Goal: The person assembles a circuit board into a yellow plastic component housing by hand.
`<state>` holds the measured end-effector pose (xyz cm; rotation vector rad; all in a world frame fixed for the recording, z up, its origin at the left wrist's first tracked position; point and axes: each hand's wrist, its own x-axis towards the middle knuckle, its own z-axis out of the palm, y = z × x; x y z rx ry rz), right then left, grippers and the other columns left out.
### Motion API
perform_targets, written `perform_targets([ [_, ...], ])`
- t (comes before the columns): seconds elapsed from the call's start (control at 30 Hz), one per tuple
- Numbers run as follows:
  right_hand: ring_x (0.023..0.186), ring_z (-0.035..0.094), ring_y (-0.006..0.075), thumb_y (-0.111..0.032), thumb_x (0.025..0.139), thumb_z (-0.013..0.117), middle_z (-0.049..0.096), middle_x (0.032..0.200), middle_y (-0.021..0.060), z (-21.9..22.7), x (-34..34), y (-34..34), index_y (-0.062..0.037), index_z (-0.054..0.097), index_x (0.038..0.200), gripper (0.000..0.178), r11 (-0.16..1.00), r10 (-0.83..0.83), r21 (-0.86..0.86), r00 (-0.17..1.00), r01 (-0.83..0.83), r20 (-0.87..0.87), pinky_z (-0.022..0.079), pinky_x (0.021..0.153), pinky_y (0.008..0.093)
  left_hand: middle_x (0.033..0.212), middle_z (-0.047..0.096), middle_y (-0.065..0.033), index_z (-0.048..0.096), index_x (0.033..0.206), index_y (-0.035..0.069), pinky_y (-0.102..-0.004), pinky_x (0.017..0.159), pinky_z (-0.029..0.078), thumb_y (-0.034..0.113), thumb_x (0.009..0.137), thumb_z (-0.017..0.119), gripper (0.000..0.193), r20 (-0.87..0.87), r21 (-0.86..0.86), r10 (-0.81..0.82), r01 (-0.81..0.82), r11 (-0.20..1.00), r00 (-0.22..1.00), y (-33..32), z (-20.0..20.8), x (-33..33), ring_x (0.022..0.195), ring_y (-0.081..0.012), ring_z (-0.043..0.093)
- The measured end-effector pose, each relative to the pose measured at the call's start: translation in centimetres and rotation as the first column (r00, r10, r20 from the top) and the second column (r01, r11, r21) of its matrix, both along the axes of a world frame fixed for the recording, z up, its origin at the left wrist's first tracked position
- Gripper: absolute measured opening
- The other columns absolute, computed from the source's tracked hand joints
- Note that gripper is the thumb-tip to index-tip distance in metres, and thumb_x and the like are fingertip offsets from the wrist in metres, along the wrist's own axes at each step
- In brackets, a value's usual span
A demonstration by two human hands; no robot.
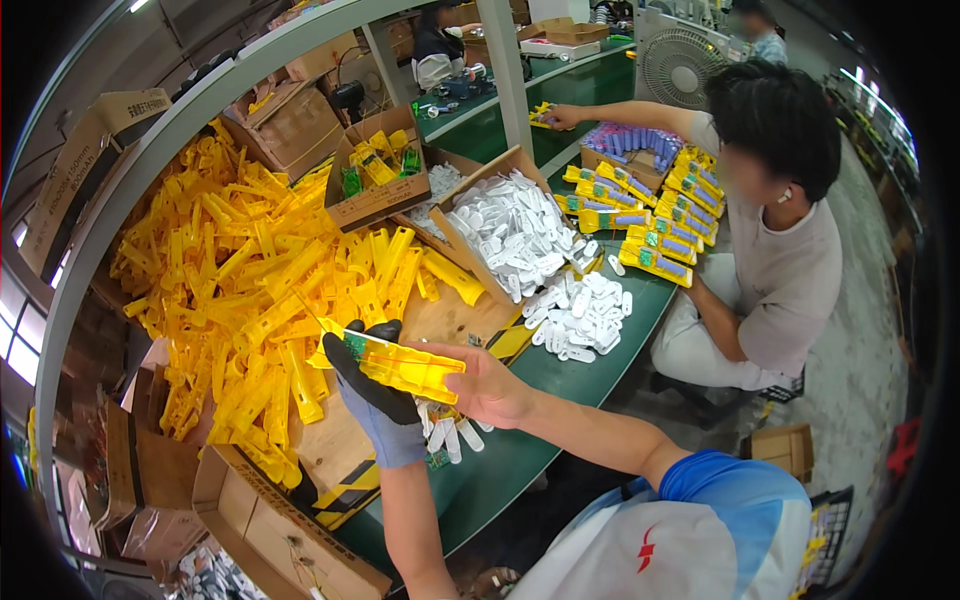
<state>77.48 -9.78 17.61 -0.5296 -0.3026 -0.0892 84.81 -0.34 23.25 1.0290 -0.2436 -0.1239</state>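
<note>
A yellow plastic housing (412, 370) is held between my two hands above the green table (560, 405). Black-and-grey glove on, my left hand (385, 405) grips it from below and the left side, its fingers wrapped around. My bare right hand (490, 385) pinches the housing's right end. A small green circuit board (354, 343) sits in its left part, and thin red wire runs along the inside. Just beyond my hands lies a big heap of similar yellow housings (260, 300). White oval plastic pieces (455, 440) lie below my right hand, partly hidden.
White pieces fill a cardboard box (515, 225) and spill beside it. Another box (380, 195) holds yellow parts and green boards. A co-worker (770, 200) sits at right, near housings with purple cells (650, 240). A metal frame post (505, 80) and front carton (270, 530) border the workspace.
</note>
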Motion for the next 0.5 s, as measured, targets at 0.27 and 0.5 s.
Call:
perform_targets([
  [0.27, 0.125, 0.054, 0.0233, -0.015, 0.087, 0.074, 0.05, 0.142, 0.0154, -2.6, -2.0, -1.3, 0.0033, 0.036, 0.146, 0.072, 0.98, -0.162, -0.113, 0.986, 0.166, 0.043, 0.041, 0.109, 0.0351, 0.086, 0.063, -0.0122, 0.046, 0.119, 0.0, -0.0336, 0.076, 0.052, 0.055, 0.098, 0.046, 0.058, -0.065, 0.037, -0.165, 0.168, 0.985, 0.984, -1.1, -1.5, -0.2, 0.08, -0.0238, 0.065],
  [0.5, 0.101, 0.067, 0.0305, -0.012, 0.091, 0.066, 0.06, 0.125, 0.0161, -3.7, -7.1, -6.5, -0.0001, 0.047, 0.136, 0.05, 0.94, -0.334, -0.139, 0.926, 0.313, -0.177, 0.058, 0.081, 0.0326, 0.122, 0.057, -0.0142, 0.037, 0.143, 0.009, -0.0343, 0.089, 0.049, 0.037, 0.101, 0.052, 0.052, -0.085, 0.034, -0.327, 0.331, 0.943, 0.941, -1.8, -3.8, 1.8, 0.1, -0.0221, 0.061],
])
